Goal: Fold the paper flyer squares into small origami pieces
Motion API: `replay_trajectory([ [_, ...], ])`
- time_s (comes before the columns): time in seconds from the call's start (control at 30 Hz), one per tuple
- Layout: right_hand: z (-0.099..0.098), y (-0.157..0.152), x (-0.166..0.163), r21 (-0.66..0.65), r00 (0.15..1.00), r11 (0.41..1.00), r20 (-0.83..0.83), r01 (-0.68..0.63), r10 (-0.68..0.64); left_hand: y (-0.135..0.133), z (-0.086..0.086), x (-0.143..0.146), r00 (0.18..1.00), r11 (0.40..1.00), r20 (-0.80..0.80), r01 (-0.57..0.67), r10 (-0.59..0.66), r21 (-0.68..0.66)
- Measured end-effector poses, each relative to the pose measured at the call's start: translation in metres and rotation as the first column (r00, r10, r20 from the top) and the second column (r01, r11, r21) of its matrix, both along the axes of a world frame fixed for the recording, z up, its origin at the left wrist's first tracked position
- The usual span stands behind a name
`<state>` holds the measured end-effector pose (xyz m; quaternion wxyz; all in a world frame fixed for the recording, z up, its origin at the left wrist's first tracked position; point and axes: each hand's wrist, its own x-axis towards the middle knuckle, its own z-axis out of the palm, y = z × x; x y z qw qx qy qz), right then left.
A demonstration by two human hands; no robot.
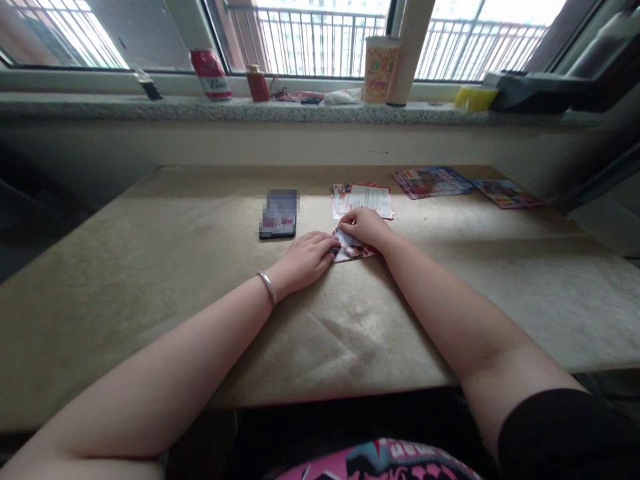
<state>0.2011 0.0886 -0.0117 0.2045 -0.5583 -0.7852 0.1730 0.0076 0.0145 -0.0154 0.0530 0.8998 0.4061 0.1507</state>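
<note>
Plainly, both bare hands meet over one small printed card [353, 252], which lies on the beige tabletop [150, 267] straight ahead of the person, at twelve o'clock. Taking that card as the centre of the dial, the left hand [309, 257] comes in from about eight o'clock, palm down and fingers stretched, their tips resting on the card's nine o'clock edge; its thumb is hidden, so I cannot tell whether it grasps anything. A silver bangle [267, 288] circles that wrist.

The right hand [364, 227] reaches in from four o'clock and bends over the card's far side, thumb and fingers gathered near the ten o'clock corner. Whether they truly pinch the card there, I cannot tell, because the fingers cover the spot. Dark and red printing shows on the card's near part, with white beyond it.

Just past twelve lies a loose stack of printed papers [367, 199], close to the right knuckles. A dark smartphone [280, 212] rests at ten, apart from the left fingers. Colourful glossy booklets [433, 182] are fanned at two. On the granite windowsill [175, 112], a red drink can [211, 73] stands toward eleven and a patterned cup [381, 70] near twelve.
</note>
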Motion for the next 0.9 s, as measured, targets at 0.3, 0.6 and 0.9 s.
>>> replay_trajectory([
  [0.3,-0.005,-0.012,0.008,0.102,0.987,0.993,-0.147,-0.053,0.067,-0.001,-0.004,0.001,1.000,1.000,-0.016,-0.015,0.016,0.008],
  [0.6,0.000,-0.056,0.024,0.256,0.848,0.811,0.083,-0.526,0.523,0.001,-0.005,0.000,0.998,1.000,-0.055,-0.013,0.014,0.027],
  [0.9,0.004,-0.067,0.026,0.360,0.805,0.722,0.324,-0.591,0.497,0.002,-0.007,0.002,0.995,0.999,-0.094,-0.041,0.043,0.023],
])
